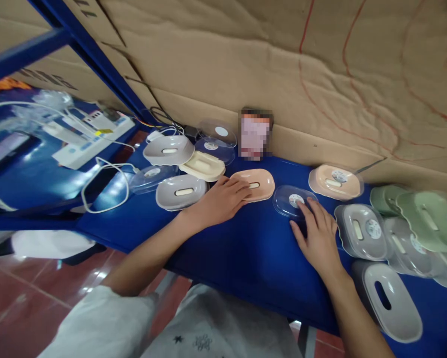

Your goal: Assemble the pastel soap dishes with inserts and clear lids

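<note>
My left hand (pixel 223 199) lies on the blue table (pixel 246 248), its fingertips resting on the near edge of a pink oval soap dish (pixel 259 181). My right hand (pixel 318 233) is flat on the table with its fingers spread, the fingertips touching a clear plastic lid (pixel 288 200) with a round white sticker. Neither hand is closed around anything.
Grey dishes (pixel 180 191), a cream dish (pixel 203 165) and clear lids (pixel 214 133) lie to the left. A peach dish (pixel 335 181), grey dishes (pixel 361 231) and green dishes (pixel 428 219) crowd the right. Power strips and white cables (pixel 92 134) sit far left. Cardboard (pixel 283 59) backs the table.
</note>
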{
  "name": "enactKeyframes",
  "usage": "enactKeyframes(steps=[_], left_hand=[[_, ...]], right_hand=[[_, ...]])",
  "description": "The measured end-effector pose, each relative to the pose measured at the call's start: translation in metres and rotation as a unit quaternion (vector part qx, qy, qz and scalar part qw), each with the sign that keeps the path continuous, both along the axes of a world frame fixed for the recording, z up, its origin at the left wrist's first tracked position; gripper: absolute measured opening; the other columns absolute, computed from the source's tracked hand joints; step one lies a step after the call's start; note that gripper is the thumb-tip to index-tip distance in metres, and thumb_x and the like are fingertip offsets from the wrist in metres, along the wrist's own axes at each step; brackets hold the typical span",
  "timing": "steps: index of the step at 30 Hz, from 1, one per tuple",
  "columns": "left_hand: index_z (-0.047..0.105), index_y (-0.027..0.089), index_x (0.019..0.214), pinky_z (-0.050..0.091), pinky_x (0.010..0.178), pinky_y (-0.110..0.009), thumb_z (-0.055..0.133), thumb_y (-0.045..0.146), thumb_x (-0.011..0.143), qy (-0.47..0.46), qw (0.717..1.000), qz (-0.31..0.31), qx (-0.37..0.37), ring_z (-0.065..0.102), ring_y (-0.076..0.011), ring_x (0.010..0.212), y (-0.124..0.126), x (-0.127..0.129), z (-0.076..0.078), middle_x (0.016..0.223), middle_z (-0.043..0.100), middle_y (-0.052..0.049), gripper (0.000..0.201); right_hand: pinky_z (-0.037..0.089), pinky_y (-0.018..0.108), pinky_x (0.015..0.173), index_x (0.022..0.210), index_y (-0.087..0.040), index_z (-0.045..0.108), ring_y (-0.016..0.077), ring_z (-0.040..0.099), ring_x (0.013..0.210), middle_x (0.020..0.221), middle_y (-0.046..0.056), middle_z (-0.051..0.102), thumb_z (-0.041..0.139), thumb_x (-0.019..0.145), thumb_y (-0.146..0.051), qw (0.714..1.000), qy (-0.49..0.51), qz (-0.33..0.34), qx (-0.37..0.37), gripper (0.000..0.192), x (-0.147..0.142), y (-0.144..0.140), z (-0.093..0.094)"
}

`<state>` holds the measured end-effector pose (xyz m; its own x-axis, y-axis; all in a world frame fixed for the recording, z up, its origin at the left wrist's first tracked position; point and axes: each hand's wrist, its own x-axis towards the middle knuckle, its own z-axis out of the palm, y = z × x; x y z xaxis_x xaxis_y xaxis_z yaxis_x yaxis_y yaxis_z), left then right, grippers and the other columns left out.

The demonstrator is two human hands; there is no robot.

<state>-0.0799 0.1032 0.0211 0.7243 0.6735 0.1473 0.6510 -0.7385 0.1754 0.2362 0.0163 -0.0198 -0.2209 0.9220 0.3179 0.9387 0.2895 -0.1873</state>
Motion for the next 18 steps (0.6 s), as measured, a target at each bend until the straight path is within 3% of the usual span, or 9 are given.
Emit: enactKeyframes(steps=[4, 7, 10, 14, 18], left_hand=[[0.064, 0.016, 0.136, 0.045, 0.101, -0.043, 0.042, 0.021, 0.114, -0.023, 1.0, 0.012, -0.009, 0.064, -0.0285, 0.13, 0.002, 0.002, -0.001, 0.137, 0.073, -0.013, 0.031], [0.066, 0.016, 0.128, 0.046, 0.096, -0.043, 0.041, 0.023, 0.115, -0.074, 0.994, 0.067, 0.037, 0.068, -0.0283, 0.119, 0.003, -0.001, 0.002, 0.125, 0.078, -0.012, 0.029], [0.064, 0.015, 0.128, 0.047, 0.096, -0.043, 0.047, 0.023, 0.113, -0.134, 0.981, 0.105, 0.097, 0.069, -0.0281, 0.115, -0.01, -0.008, 0.012, 0.125, 0.079, -0.011, 0.024], [0.062, 0.015, 0.135, 0.049, 0.096, -0.041, 0.056, 0.013, 0.108, -0.136, 0.984, 0.054, 0.104, 0.07, -0.0266, 0.113, -0.06, -0.02, 0.021, 0.131, 0.079, -0.011, 0.028], [0.067, 0.019, 0.134, 0.047, 0.098, -0.042, 0.058, 0.011, 0.106, -0.085, 0.993, 0.011, 0.075, 0.073, -0.0255, 0.114, -0.123, -0.028, 0.004, 0.133, 0.079, -0.008, 0.031]], right_hand=[[0.04, 0.056, 0.119, 0.162, -0.024, 0.045, 0.0357, 0.051, 0.148, 0.161, 0.016, 0.055, 0.052, 0.111, -0.038, 1.0, -0.004, 0.014, -0.007, 0.054, -0.004, 0.0, 0.001], [0.042, 0.055, 0.117, 0.16, -0.024, 0.049, 0.036, 0.055, 0.143, 0.156, 0.015, 0.06, 0.053, 0.11, -0.039, 1.0, -0.01, 0.002, 0.003, 0.052, -0.003, 0.001, 0.004], [0.047, 0.053, 0.109, 0.157, -0.024, 0.054, 0.0365, 0.06, 0.133, 0.146, 0.015, 0.066, 0.055, 0.11, -0.041, 0.999, -0.026, -0.03, 0.009, 0.05, 0.002, 0.002, 0.007], [0.05, 0.054, 0.105, 0.158, -0.024, 0.054, 0.0378, 0.061, 0.129, 0.144, 0.017, 0.066, 0.055, 0.109, -0.039, 0.998, -0.03, -0.058, 0.023, 0.052, 0.007, 0.003, 0.007], [0.041, 0.055, 0.12, 0.172, -0.029, 0.032, 0.0341, 0.052, 0.149, 0.163, 0.015, 0.054, 0.048, 0.108, -0.019, 0.999, -0.017, 0.036, 0.018, 0.066, -0.005, 0.001, 0.007]])
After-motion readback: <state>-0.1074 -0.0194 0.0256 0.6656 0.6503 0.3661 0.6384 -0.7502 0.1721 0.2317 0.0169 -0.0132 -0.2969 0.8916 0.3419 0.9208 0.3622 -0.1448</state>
